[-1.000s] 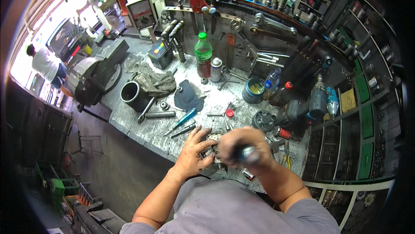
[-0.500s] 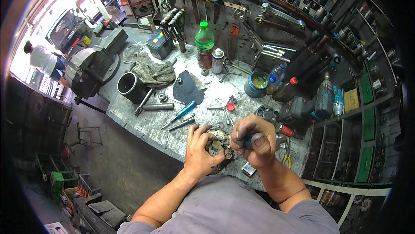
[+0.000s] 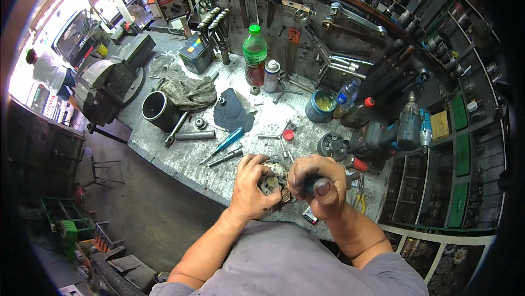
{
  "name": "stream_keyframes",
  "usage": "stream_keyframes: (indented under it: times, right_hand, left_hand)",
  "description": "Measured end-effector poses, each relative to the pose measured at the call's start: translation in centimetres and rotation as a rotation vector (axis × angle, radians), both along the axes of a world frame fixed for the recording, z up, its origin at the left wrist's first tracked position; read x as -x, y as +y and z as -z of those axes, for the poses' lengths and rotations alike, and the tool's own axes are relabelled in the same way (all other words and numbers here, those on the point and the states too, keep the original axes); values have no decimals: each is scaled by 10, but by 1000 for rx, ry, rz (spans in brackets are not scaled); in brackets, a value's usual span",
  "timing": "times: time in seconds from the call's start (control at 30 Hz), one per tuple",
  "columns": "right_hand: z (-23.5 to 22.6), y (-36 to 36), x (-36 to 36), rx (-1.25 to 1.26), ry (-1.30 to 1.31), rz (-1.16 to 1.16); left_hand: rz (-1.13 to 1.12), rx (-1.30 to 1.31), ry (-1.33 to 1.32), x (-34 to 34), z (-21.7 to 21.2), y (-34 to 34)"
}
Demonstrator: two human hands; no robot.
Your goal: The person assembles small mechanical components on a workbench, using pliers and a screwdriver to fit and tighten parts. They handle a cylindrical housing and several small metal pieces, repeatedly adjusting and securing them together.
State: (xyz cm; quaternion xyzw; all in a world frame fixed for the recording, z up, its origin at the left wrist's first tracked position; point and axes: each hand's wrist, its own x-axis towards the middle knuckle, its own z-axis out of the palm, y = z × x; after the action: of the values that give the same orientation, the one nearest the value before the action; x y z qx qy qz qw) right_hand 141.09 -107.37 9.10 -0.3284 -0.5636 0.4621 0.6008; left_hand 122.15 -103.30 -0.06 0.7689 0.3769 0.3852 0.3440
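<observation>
My left hand (image 3: 249, 191) curls its fingers and thumb around a round, greyish metal machine part (image 3: 275, 180) at the bench's near edge. My right hand (image 3: 328, 200) is wrapped around a dark-handled tool (image 3: 310, 183), with the thumb along the handle. The fist hides the tool's shaft and tip, beside the metal part. Ahead of my left hand lie a blue-handled screwdriver (image 3: 228, 140) and a dark steel bar tool (image 3: 225, 158). A three-armed wrench (image 3: 281, 141) and a red cap (image 3: 288, 134) rest beyond the metal part. Pliers with yellow handles (image 3: 360, 203) lie right of my right hand.
A black cylinder (image 3: 157, 111), a grey rag (image 3: 188, 92), a green-capped bottle (image 3: 255, 55) and a spray can (image 3: 272, 76) stand or lie farther back. At right are a round dark housing (image 3: 332, 146) and a cordless drill (image 3: 409, 126). A bench vise (image 3: 106, 85) sits far left.
The view has shifted a little. My right fist has come slightly closer to the metal part, and the tool handle points more toward me. The left hand keeps its grip.
</observation>
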Motion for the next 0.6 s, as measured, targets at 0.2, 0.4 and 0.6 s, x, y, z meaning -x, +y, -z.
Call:
stream_keyframes:
  times: [0.2,0.4,0.6]
  right_hand:
    - [-12,2,10,-438,-592,319]
    - [-78,21,-15,-407,-992,-62]
    - [-118,20,-20,-245,-1466,-113]
  left_hand:
    - [150,43,87,7,-3,18]
    - [178,24,173,7,-2,17]
    - [180,175,151,7,0,16]
